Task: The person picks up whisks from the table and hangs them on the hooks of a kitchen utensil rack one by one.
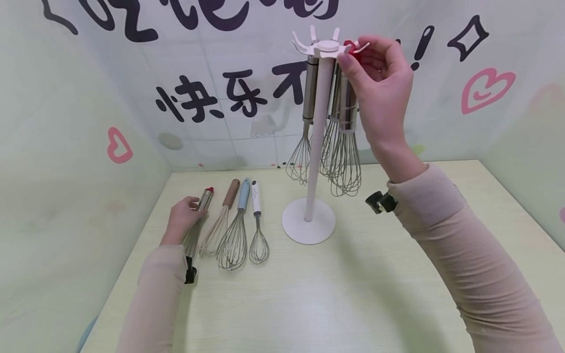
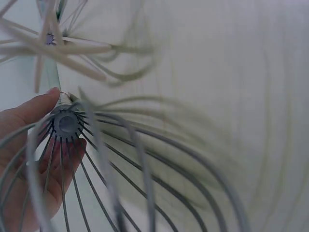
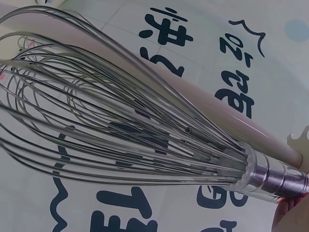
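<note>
My right hand (image 1: 384, 83) is up at the top of a white hook stand (image 1: 314, 147), its thumb and fingers pinching the red hanging loop (image 1: 352, 47) of a steel whisk (image 1: 347, 115) at one of the hooks. This whisk hangs head down; its wires and shiny collar (image 3: 270, 171) fill the right wrist view. On the table at the left, my left hand (image 1: 182, 219) grips the steel handle of another whisk (image 1: 205, 198) with a red end. Seen from the left wrist, thumb and fingers lie about the handle behind the wires (image 2: 145, 164).
Beside the left hand lie a brown-handled whisk (image 1: 231, 192), a blue-handled whisk (image 1: 243, 195) and a small white-handled whisk (image 1: 256, 197). More steel whisks, one at the left side (image 1: 310, 90), hang from the stand. Its round base (image 1: 296, 225) rests on the pale table (image 1: 309, 299), before a printed backdrop.
</note>
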Action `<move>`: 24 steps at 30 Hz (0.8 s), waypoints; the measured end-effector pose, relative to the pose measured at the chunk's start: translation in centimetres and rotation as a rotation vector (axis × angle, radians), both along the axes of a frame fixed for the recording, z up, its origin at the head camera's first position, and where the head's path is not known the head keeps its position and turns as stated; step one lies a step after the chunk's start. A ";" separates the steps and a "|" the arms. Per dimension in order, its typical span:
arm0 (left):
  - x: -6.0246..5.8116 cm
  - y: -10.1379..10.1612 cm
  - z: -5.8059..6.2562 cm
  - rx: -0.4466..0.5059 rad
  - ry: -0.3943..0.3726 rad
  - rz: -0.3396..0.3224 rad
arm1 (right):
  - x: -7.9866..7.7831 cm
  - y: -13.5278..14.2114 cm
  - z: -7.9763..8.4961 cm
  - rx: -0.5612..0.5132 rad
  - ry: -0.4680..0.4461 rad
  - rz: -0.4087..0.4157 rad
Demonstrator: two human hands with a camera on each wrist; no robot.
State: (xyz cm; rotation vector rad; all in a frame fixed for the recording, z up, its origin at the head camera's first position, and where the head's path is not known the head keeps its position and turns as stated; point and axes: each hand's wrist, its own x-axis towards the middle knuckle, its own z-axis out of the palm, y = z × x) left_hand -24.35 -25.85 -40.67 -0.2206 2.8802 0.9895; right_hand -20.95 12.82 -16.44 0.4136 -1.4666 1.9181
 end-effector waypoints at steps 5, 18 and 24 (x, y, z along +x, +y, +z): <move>0.0 0.0 -0.5 0.007 -0.024 0.007 | -0.2 0.0 -0.1 0.016 0.010 -0.011; 0.1 0.1 -0.2 -0.036 -0.004 0.045 | -0.4 0.1 -0.3 0.034 0.014 -0.028; 0.1 0.0 0.2 -0.021 0.027 0.056 | -0.5 0.0 -0.3 0.032 0.023 -0.025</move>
